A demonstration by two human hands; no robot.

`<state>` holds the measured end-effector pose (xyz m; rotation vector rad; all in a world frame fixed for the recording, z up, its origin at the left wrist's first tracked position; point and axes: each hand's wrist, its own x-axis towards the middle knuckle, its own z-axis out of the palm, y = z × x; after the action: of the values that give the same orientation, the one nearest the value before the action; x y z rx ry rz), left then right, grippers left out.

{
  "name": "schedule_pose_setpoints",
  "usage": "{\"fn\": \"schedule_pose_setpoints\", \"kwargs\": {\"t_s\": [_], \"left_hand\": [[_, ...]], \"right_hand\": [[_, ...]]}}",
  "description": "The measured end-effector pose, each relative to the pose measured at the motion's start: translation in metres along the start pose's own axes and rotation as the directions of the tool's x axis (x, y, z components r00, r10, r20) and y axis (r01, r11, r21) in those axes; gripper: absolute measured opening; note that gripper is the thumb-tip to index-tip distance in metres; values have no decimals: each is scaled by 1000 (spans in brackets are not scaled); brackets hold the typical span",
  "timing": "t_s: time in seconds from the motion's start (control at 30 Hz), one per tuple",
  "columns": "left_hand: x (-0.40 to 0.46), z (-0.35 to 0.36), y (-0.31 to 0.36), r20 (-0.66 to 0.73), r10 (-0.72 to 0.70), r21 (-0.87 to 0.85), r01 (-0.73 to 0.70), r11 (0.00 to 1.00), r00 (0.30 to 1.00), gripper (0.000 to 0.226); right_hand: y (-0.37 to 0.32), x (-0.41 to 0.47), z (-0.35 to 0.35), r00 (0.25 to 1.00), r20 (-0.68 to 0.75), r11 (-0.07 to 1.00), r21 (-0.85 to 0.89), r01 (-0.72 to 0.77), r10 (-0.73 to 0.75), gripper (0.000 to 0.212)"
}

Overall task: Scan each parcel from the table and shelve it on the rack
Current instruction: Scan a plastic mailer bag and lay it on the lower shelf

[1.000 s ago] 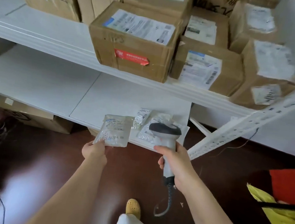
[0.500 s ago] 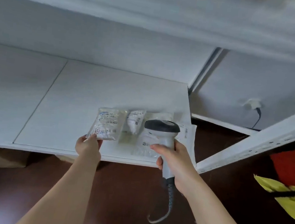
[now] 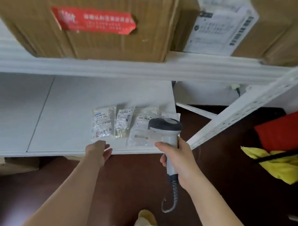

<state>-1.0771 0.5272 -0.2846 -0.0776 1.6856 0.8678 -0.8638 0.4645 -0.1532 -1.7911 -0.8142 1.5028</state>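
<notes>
Leftmost parcel (image 3: pixel 102 125) lies lengthwise front-to-back near the shelf (image 3: pixel 66 114) lip, bare shelf leftward; left hand (image 3: pixel 98 150) grip released, right hand (image 3: pixel 180 160) grasping the scanner (image 3: pixel 166 133).

left hand (image 3: pixel 99 149) reaching forward on a bare forearm, fingers relaxed and slightly spread, holding nothing, right hand (image 3: pixel 177 158) beside it and a little nearer, fingers and thumb curled in a fist-like grip round a handle, both arms extended ahead
</notes>
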Motion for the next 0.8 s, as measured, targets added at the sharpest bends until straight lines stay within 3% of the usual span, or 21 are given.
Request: {"fn": "schedule_pose_setpoints", "kwargs": {"t_s": [0.3,0.57,0.8], "left_hand": [[-220,109,-48,321,-120,314,14,949,940,17],[-373,255,-121,541,-70,470,-232,851,838,13],[-491,391,-254,614,-69,546,-361,756,786,15]], "right_hand": [[-62,-153,-144,971,-229,983,180,-21,62,17],[-56,-225,-321,879,-477,929,318,191,-17,17],[-12,-285,-522,772,-633,878,344,334,-45,15]]}}
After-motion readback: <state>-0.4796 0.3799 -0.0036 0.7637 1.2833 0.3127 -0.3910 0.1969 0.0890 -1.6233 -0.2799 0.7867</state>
